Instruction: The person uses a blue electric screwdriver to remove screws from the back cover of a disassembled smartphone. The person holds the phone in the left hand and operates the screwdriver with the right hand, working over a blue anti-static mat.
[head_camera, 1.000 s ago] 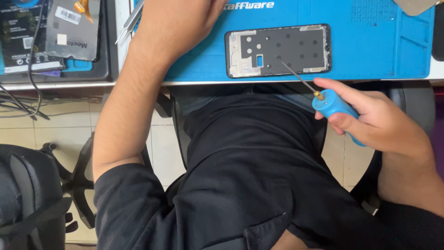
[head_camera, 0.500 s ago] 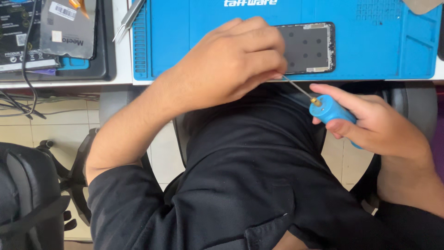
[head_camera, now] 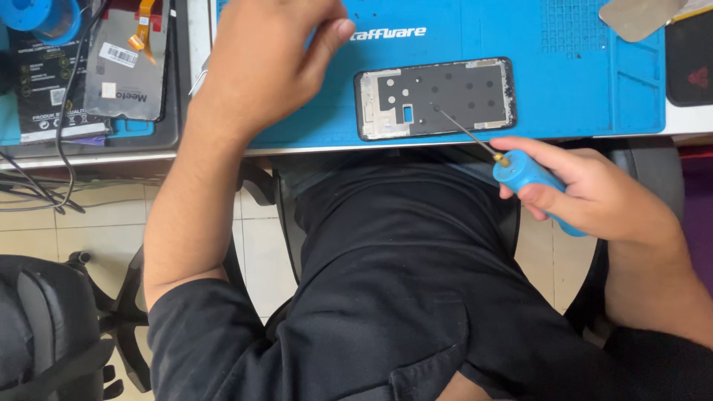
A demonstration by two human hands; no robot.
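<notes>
Right hand (head_camera: 594, 194) gripping blue screwdriver (head_camera: 529, 178), tip on phone frame (head_camera: 435, 97), left hand (head_camera: 260, 63) loosely curled, empty, fingertips cut off, grey labelled pack (head_camera: 125, 70) far left

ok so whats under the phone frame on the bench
The phone frame lies flat on a blue work mat. The screwdriver tip touches its top; the mat directly beneath stays hidden.

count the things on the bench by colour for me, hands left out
blue: 3, the work mat, the screwdriver handle, the solder spool
black: 2, the phone frame, the pad at far right
grey: 2, the screen panel, the metal plate
total: 7
</notes>
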